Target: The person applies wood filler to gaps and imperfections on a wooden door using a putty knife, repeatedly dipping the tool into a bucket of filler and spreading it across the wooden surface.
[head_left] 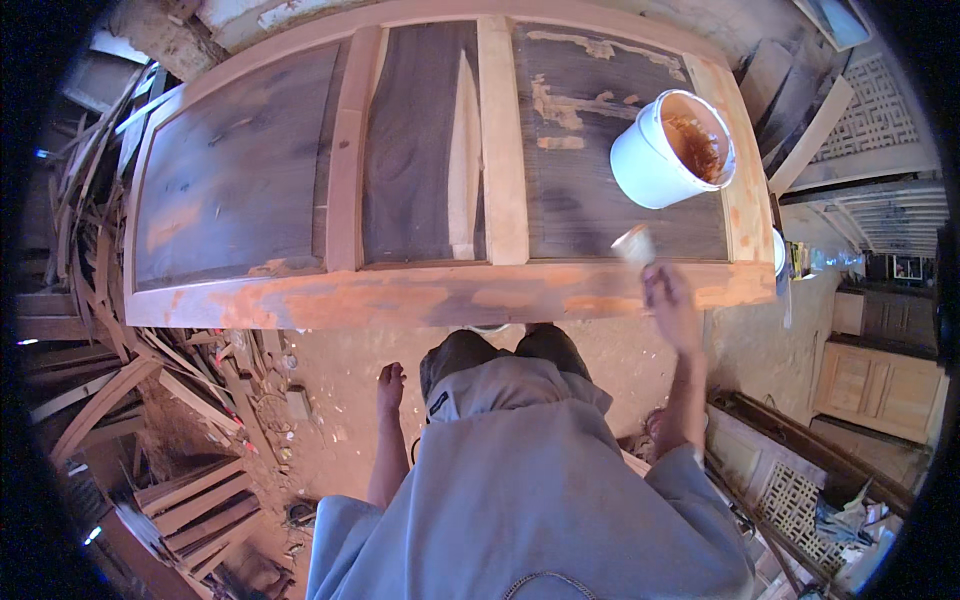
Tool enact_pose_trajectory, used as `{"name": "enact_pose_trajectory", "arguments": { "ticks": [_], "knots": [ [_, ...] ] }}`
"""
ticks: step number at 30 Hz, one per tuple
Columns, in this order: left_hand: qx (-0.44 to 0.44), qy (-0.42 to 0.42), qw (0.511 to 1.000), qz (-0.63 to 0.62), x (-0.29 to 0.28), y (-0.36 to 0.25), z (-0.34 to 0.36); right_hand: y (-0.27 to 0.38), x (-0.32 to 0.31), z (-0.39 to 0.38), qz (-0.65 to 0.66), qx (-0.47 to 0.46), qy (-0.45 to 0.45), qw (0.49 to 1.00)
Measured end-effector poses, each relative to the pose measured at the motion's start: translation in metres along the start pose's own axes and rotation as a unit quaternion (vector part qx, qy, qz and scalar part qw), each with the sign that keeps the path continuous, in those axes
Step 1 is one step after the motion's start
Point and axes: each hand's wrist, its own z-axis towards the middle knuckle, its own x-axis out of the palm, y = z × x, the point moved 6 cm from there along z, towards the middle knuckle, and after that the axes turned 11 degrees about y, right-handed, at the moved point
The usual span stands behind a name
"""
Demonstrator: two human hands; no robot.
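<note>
My left hand (391, 378) is hanging loose and empty, short of the wooden door (503, 150). My right hand (668, 292) is grasping a blurred, flat tool (634, 243) by the door's near side. Beyond those fingers, a white bucket (636, 165) is sitting; a careless swing could tip it, spilling orange-brown paste (690, 140).

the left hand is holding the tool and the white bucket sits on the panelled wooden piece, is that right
Wrong hand: the head view shows the right hand holding the tool; the white bucket does sit on the panelled wooden piece.
</note>
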Motion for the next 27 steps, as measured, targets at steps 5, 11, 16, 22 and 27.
{"name": "enact_pose_trajectory", "arguments": {
  "ticks": [5, 11, 16, 22, 27],
  "knots": [
    [0.019, -0.032, 0.997, -0.067, 0.03, -0.029, 0.021, 0.092, -0.127, 0.051, -0.304, -0.198, -0.216, 0.907],
    [0.013, 0.002, 0.996, -0.091, 0.113, -0.037, 0.042, 0.016, -0.171, 0.105, -0.486, 0.06, -0.079, 0.868],
    [0.077, -0.001, 0.994, 0.073, 0.136, -0.029, 0.023, 0.064, -0.182, 0.085, -0.377, -0.026, -0.149, 0.914],
    [-0.019, 0.006, 1.0, 0.004, 0.159, -0.047, 0.016, 0.037, -0.204, 0.079, -0.447, 0.035, -0.058, 0.892],
    [-0.01, -0.044, 0.998, -0.052, 0.13, -0.065, -0.009, 0.06, -0.21, 0.104, -0.433, 0.007, -0.047, 0.9]
  ]
}}
